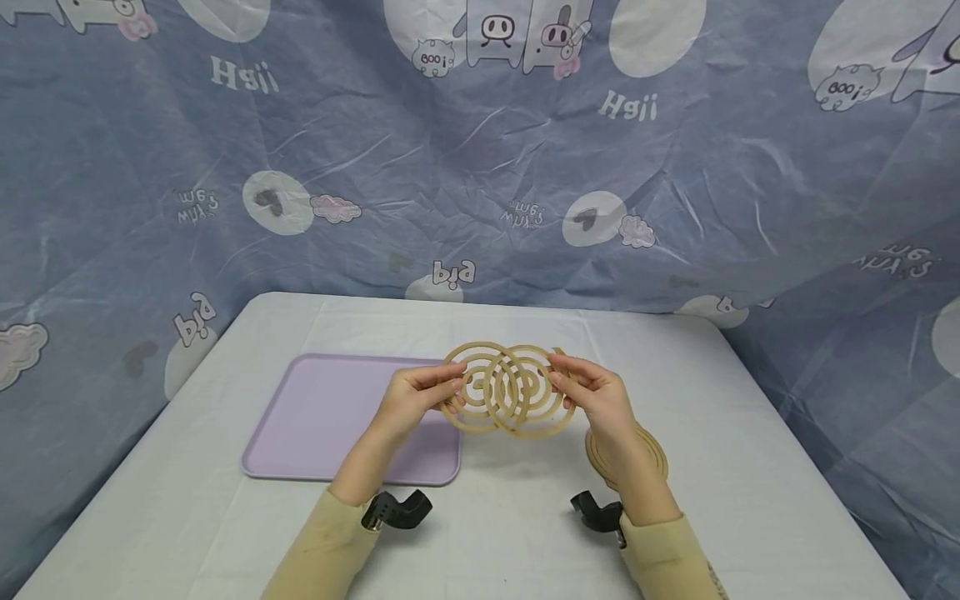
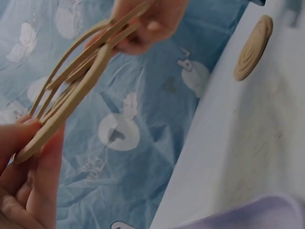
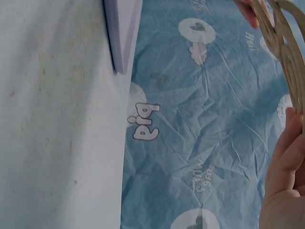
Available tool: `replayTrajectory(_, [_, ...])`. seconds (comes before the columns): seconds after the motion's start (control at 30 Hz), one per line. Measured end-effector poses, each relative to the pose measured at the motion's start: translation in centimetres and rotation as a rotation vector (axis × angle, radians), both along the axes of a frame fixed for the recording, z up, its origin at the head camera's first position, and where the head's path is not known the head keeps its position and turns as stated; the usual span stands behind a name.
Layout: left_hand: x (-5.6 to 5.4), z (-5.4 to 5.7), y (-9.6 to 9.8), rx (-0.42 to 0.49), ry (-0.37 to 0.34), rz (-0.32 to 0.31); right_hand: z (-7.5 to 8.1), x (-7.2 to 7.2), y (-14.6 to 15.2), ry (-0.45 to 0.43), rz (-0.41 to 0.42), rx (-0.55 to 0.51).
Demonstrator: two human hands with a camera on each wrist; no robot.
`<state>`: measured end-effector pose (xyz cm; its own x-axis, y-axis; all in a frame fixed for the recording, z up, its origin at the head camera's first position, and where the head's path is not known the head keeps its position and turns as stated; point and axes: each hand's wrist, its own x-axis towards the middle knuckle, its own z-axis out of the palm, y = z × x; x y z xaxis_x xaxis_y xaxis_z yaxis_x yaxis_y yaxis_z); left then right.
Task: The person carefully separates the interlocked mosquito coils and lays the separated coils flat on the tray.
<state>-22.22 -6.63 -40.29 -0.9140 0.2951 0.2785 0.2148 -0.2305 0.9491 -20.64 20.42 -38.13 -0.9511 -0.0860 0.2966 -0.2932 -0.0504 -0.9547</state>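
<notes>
Two tan mosquito coils are held up above the table, their spirals overlapping in the middle in the head view. My left hand [image 1: 420, 396] pinches the outer ring of the left coil [image 1: 478, 429] between thumb and fingers. On the other side, my right hand [image 1: 600, 396] pinches the right coil [image 1: 536, 434] by its outer edge. Seen nearly edge-on in the left wrist view, the rings [image 2: 78, 98] cross each other between the hands. Another tan coil [image 1: 655, 450], its turns tightly packed, lies flat on the table, partly hidden under my right forearm.
A pale purple tray [image 1: 322, 417] lies on the left half of the white-covered table [image 1: 517, 533], partly behind my left arm. A blue printed sheet [image 1: 450, 150] hangs behind the table. Black camera mounts [image 1: 401, 510] sit at both wrists.
</notes>
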Motion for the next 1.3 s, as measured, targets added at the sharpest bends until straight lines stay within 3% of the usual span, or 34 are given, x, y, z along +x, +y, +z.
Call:
replayTrajectory(0.2, [-0.1, 0.5, -1.5, -0.107, 0.023, -0.117, 0.2, 0.0, 1.0, -0.029, 0.109, 0.13])
replayTrajectory(0.37, [-0.1, 0.8, -2.3, -0.192, 0.037, -0.203, 0.4, 0.1, 1.6, 0.004, 0.176, 0.202])
replayTrajectory(0.57, [-0.1, 0.8, -2.6, -0.218, 0.042, -0.22, 0.5, 0.2, 1.9, 0.012, 0.206, 0.209])
replayTrajectory(0.83, [-0.2, 0.3, -1.4, -0.091, 0.046, -0.086, 0.5, 0.2, 1.0, -0.066, 0.074, 0.086])
replayTrajectory(1.3, [0.3, -0.5, 1.9, 0.145, 0.088, 0.195, -0.3, 0.1, -2.0, 0.01, -0.221, -0.23])
